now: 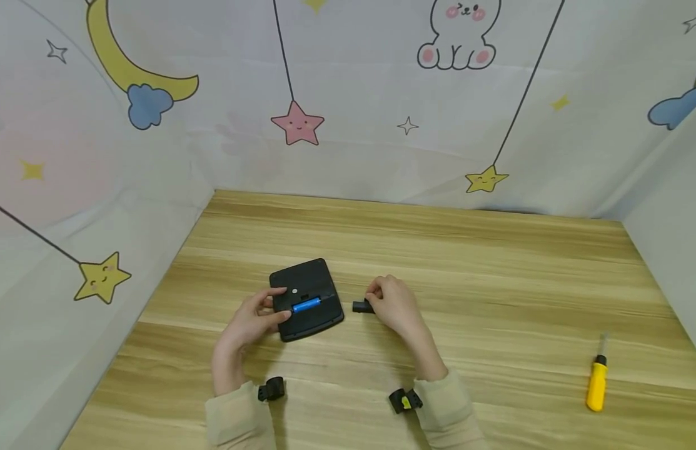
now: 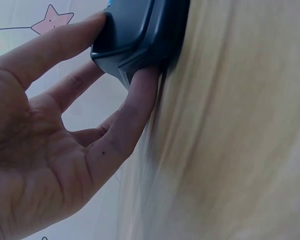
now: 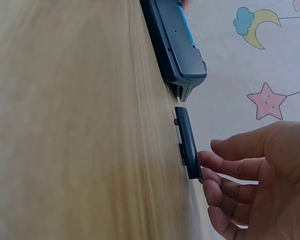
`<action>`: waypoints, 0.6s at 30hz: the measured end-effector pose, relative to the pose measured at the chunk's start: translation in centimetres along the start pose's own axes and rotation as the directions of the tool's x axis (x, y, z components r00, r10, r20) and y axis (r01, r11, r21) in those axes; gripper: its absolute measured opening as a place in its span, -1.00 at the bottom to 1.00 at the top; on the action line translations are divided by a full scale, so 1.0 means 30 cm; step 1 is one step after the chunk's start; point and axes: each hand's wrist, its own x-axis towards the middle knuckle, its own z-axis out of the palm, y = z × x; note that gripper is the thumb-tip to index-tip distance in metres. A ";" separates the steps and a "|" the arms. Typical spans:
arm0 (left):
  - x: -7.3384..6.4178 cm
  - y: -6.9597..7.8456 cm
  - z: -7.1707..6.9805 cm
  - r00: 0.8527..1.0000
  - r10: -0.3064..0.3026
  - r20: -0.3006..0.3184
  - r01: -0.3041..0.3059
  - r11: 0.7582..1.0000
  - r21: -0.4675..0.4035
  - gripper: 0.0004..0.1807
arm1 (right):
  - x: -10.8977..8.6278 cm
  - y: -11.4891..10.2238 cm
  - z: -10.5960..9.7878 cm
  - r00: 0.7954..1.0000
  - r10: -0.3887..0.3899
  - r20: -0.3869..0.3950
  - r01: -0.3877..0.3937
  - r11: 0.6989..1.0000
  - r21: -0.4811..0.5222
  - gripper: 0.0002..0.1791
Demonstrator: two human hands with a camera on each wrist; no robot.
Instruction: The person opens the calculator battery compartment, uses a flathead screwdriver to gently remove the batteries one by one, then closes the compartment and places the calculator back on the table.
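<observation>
A flat black device (image 1: pixel 322 281), its kind not plain, lies with its back up on the table. Inside its uncovered battery compartment sits a blue battery (image 1: pixel 306 305). My left hand (image 1: pixel 256 317) grips the device's left edge; in the left wrist view the thumb is on top and a finger tucks beneath the edge. Just right of the device is a small black battery cover (image 3: pixel 186 140), close to the wood with small tabs facing down. My right hand (image 1: pixel 394 303) holds the cover's right end with curled fingertips. From above, those fingers hide that end.
A screwdriver (image 1: pixel 597 382) with a yellow handle lies far right on the wood-patterned table (image 1: pixel 494 281). Printed cloth walls (image 1: pixel 370 162) stand along the back and both sides. Each sleeve cuff carries a black wrist camera (image 1: pixel 405 400).
</observation>
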 end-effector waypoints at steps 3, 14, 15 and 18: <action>-0.001 0.002 0.001 1.000 0.003 0.000 -0.003 1.000 -0.007 -0.37 | -0.005 0.004 -0.006 1.000 0.001 0.000 -0.001 1.000 -0.003 -0.90; -0.002 0.001 0.002 1.000 0.007 0.002 -0.007 1.000 0.002 -0.36 | -0.030 0.023 -0.052 1.000 0.012 -0.025 -0.012 1.000 -0.009 -0.90; -0.001 0.001 0.003 1.000 0.006 0.001 -0.006 1.000 0.004 -0.36 | -0.031 0.024 -0.056 1.000 0.011 -0.028 -0.011 1.000 -0.012 -0.90; -0.001 0.001 0.002 1.000 0.007 0.003 -0.007 1.000 0.005 -0.37 | -0.036 0.029 -0.064 1.000 0.010 -0.029 -0.011 1.000 -0.018 -0.88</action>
